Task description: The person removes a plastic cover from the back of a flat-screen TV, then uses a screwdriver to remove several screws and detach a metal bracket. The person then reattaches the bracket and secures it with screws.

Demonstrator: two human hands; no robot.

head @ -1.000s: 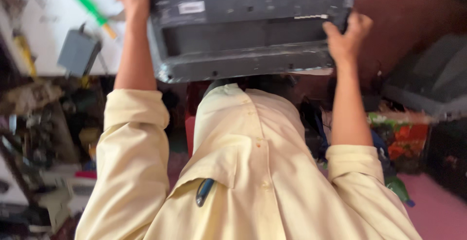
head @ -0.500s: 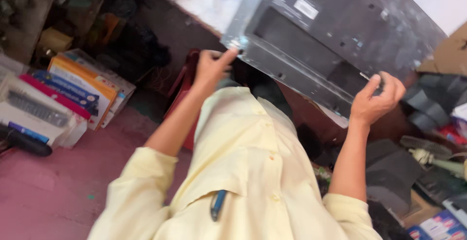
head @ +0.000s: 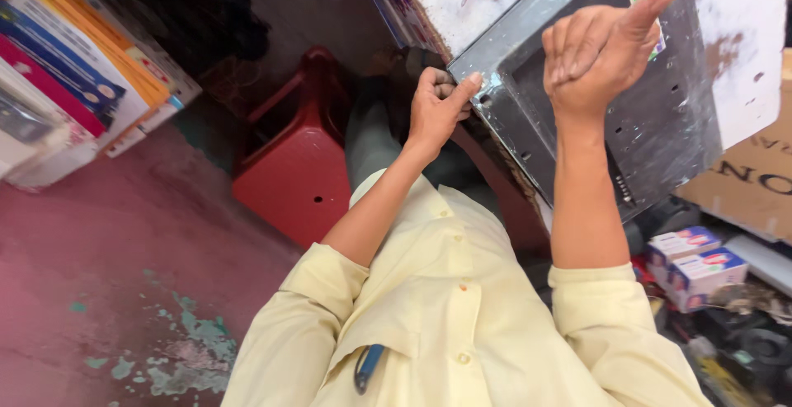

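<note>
Left hand (head: 436, 103) gripping grey metal panel's (head: 660, 118) corner, right hand (head: 596, 48) loosely curled — empty, beside red plastic stool (head: 297, 168)

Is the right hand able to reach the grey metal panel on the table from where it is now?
Probably yes. The right hand is raised, open, directly over the grey metal panel, with nothing between them. The left hand already grips the panel's corner.
</note>
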